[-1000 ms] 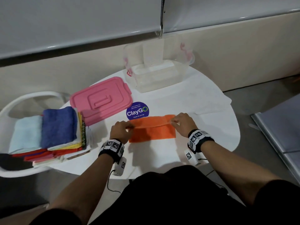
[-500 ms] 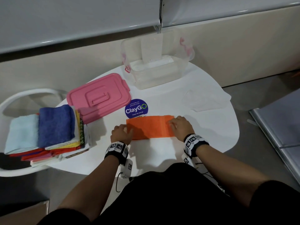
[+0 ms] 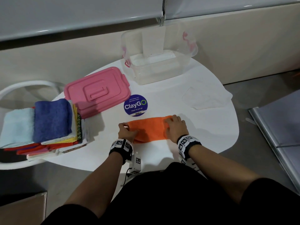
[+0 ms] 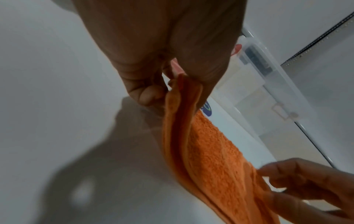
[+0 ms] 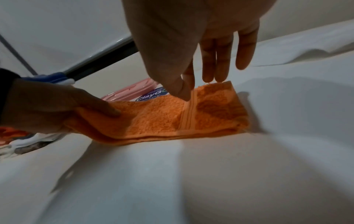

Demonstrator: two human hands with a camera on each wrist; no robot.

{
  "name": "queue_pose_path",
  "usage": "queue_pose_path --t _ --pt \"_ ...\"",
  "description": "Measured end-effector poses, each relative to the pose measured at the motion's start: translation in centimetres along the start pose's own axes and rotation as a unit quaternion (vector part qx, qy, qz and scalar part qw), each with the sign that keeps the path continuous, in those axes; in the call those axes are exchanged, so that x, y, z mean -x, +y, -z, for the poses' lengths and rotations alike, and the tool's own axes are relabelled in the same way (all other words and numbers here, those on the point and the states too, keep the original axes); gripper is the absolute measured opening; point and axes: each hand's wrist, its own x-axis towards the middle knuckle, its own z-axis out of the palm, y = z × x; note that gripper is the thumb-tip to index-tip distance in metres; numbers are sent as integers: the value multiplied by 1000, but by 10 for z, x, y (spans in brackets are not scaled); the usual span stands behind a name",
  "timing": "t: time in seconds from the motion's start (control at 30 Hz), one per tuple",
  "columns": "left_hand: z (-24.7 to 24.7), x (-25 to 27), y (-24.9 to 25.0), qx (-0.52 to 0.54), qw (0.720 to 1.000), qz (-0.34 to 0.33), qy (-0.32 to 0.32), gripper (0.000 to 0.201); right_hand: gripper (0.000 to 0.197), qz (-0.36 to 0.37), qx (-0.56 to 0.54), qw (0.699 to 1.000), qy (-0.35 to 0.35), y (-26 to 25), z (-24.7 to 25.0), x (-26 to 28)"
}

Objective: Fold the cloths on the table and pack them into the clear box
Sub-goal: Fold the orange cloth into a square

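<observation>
A folded orange terry cloth [image 3: 150,128] lies as a long strip on the white round tabletop [image 3: 211,132], close to the person's near edge. The left hand [image 3: 127,133] pinches the cloth's left end between thumb and fingers and lifts it slightly off the surface, the layered edges showing in the left wrist view. The right hand [image 3: 176,127] rests on the cloth's right end with its fingers straight and spread, fingertips pressing down beside a woven band. Just beyond the cloth sits a round dark-blue "ClayGo" sticker [image 3: 135,105]. Further back, at the far edge of the tabletop, stands the clear plastic box with pink latches [image 3: 159,69], open at the top; whether anything lies inside it I cannot tell. Its pink rectangular lid [image 3: 97,91] lies flat to the left of the sticker, between the box and a stack of folded cloths in blue, light blue, yellow and red [image 3: 43,125] on a white chair [image 3: 30,83] beside the tabletop. A thin white sheet [image 3: 206,98] lies at the right.
</observation>
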Motion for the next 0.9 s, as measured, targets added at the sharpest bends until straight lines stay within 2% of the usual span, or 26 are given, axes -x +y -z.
queue_pose_path --t 0.1,0.17,0.23,0.33,0.37,0.43,0.5,0.53,0.57,0.63,0.67,0.77,0.8,0.83,0.9 --pt "9 5 -15 -34 999 -2 4 65 62 30 37 996 -71 2 -3 1" --pt "14 6 -27 -70 997 1 -23 78 68 35 62 995 -77 -3 0 -1" --pt "17 11 -34 -114 991 0 -75 77 75 32 63 995 -76 -9 0 -5" --pt "20 17 -37 -169 965 7 -199 67 81 37 32 996 -79 -16 0 -11" --pt "22 16 -39 -172 961 13 -214 63 80 49 8 996 -74 -18 2 -11" --pt "29 13 -40 -175 965 8 -194 50 71 89 -48 995 -16 -23 4 -9" --pt "36 7 -43 -219 960 -13 -174 40 47 133 -95 985 47 -35 2 0" --pt "38 5 -45 -243 953 -24 -179 36 34 153 -121 980 45 -41 -2 6" --pt "39 4 -45 -251 949 -32 -187 35 32 166 -134 977 -1 -48 -6 15" --pt "36 4 -42 -221 951 -39 -211 38 60 153 -119 972 -130 -65 -14 30" --pt "33 4 -38 -195 955 -40 -221 43 73 133 -105 973 -157 -72 -17 37" --pt "24 2 -25 -125 964 -33 -234 41 102 75 -78 983 -150 -87 -20 47" --pt "21 0 -21 -112 966 -33 -230 42 105 63 -75 985 -143 -90 -20 48" --pt "21 -1 -16 -106 968 -37 -225 47 98 45 -92 984 -143 -92 -18 48" --pt "22 -3 -11 -94 970 -77 -212 48 65 27 -138 980 -144 -90 -21 43"
